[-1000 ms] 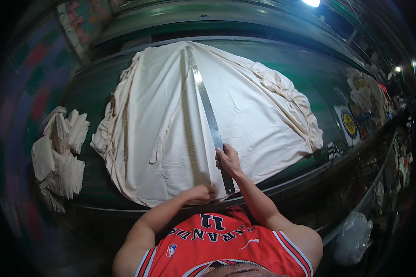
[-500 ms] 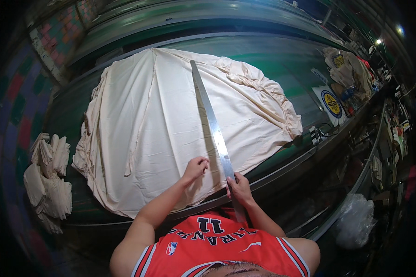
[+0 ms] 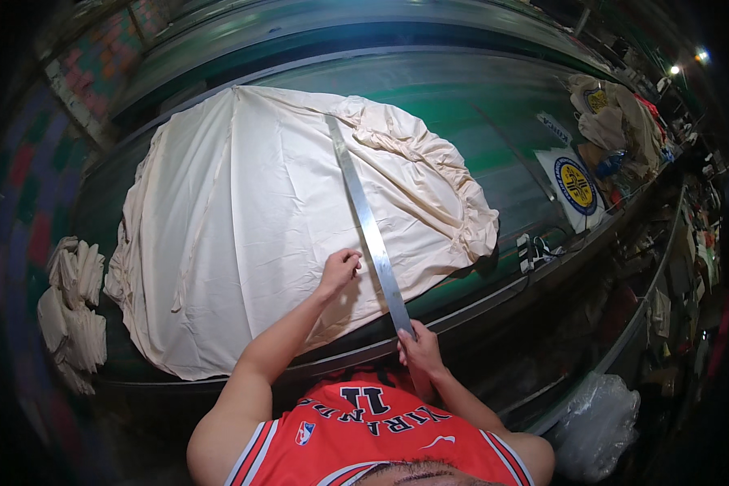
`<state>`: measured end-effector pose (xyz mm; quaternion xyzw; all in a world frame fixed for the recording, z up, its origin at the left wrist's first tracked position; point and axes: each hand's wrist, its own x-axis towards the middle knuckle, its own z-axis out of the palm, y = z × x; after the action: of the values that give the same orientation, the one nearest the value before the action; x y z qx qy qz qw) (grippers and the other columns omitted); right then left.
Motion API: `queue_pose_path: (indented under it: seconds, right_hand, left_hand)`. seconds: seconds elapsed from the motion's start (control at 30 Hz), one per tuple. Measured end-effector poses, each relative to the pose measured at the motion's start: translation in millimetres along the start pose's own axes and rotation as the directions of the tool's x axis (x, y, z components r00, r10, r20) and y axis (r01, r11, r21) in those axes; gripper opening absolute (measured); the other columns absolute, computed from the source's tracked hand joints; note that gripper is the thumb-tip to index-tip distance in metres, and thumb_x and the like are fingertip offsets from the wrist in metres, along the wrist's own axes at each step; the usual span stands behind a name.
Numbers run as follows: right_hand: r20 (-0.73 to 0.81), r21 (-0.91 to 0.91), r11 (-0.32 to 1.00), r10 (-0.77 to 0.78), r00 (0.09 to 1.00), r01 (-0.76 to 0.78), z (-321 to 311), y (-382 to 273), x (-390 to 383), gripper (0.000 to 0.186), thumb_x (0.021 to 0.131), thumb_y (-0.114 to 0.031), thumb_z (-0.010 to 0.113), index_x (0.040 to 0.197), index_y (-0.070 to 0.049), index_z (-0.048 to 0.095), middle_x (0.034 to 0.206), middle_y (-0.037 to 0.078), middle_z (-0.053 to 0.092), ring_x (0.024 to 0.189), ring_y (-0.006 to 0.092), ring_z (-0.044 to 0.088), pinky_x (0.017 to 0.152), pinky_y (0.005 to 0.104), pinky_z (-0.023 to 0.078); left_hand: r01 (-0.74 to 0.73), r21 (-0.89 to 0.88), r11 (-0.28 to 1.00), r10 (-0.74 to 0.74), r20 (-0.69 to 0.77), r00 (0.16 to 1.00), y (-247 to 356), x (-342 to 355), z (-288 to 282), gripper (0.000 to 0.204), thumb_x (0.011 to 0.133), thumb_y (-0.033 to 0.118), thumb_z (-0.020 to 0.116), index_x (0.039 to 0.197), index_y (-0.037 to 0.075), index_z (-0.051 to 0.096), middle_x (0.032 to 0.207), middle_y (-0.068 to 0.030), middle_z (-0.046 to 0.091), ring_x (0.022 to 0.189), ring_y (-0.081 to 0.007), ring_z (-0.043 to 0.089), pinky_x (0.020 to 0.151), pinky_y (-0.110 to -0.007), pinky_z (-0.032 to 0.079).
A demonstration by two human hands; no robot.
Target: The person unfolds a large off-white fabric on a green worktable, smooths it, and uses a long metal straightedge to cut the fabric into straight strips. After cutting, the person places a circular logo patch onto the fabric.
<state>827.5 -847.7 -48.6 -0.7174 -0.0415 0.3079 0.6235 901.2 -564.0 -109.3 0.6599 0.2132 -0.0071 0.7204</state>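
A large cream cloth [image 3: 275,211], wrinkled and bunched along its right side, lies spread over a long dark green table. Across its right half lies a long, flat metal straightedge [image 3: 368,225], pointing away from me. My right hand [image 3: 420,351] grips the near end of this bar at the table's front edge. My left hand [image 3: 342,269] is just left of the bar, over the cloth, fingers curled in; whether anything is between them is hidden.
Folded cream cloth pieces [image 3: 73,316] are stacked at the left. Far right are a printed sheet with a round emblem [image 3: 573,183], crumpled fabric [image 3: 603,117] and a small corded device [image 3: 531,253]. Clear plastic wrap [image 3: 598,425] lies lower right, beyond a rail.
The view has shifted slightly. The cloth now sits farther left relative to the straightedge. My right hand keeps its grip, and my left hand stays curled beside the bar.
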Motion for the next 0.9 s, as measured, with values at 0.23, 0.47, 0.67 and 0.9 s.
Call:
queue_pose_path:
  seconds: [0.23, 0.47, 0.67, 0.9]
  right_hand:
    - [-0.023, 0.063, 0.997, -0.051, 0.998, 0.053, -3, -16, 90, 0.022, 0.101, -0.020, 0.056, 0.107, 0.001, 0.060, 0.070, 0.004, 0.062, 0.049, 0.0109, 0.060, 0.043, 0.0274, 0.048]
    - [-0.048, 0.164, 0.982, -0.084, 0.995, 0.091, 22, -38, 166, 0.016, 0.102, -0.017, 0.056, 0.105, -0.001, 0.057, 0.070, 0.004, 0.059, 0.050, 0.0117, 0.057, 0.043, 0.0274, 0.047]
    - [-0.099, 0.128, 0.987, -0.082, 0.992, 0.094, 49, -54, 206, 0.015, 0.100, -0.015, 0.056, 0.101, 0.000, 0.055, 0.070, 0.007, 0.061, 0.048, 0.0132, 0.058, 0.043, 0.0294, 0.049]
    - [-0.145, 0.026, 0.982, -0.180, 0.973, 0.186, 60, -88, 272, 0.017, 0.098, -0.014, 0.057, 0.100, 0.002, 0.056, 0.069, 0.008, 0.062, 0.048, 0.0146, 0.060, 0.041, 0.0307, 0.049]
  left_hand:
    - [-0.227, 0.429, 0.874, 0.086, 0.324, 0.942, -51, -47, 56, 0.034, 0.094, 0.019, 0.062, 0.119, -0.004, 0.058, 0.100, -0.0191, 0.069, 0.088, -0.0283, 0.066, 0.079, -0.039, 0.053]
    - [-0.463, 0.645, 0.607, 0.201, 0.440, 0.875, -67, -59, 75, 0.028, 0.084, 0.011, 0.065, 0.109, 0.001, 0.059, 0.107, -0.0236, 0.064, 0.107, -0.0415, 0.059, 0.089, -0.047, 0.050]
    - [-0.542, 0.456, 0.706, 0.093, 0.699, 0.709, -82, -79, 80, 0.023, 0.082, 0.002, 0.059, 0.104, 0.001, 0.064, 0.108, -0.0205, 0.067, 0.104, -0.0372, 0.064, 0.088, -0.044, 0.050]
    - [-0.435, 0.402, 0.806, 0.109, 0.621, 0.776, -51, -69, 68, 0.020, 0.087, 0.005, 0.060, 0.106, -0.001, 0.064, 0.100, -0.0231, 0.067, 0.096, -0.0388, 0.065, 0.084, -0.043, 0.049]
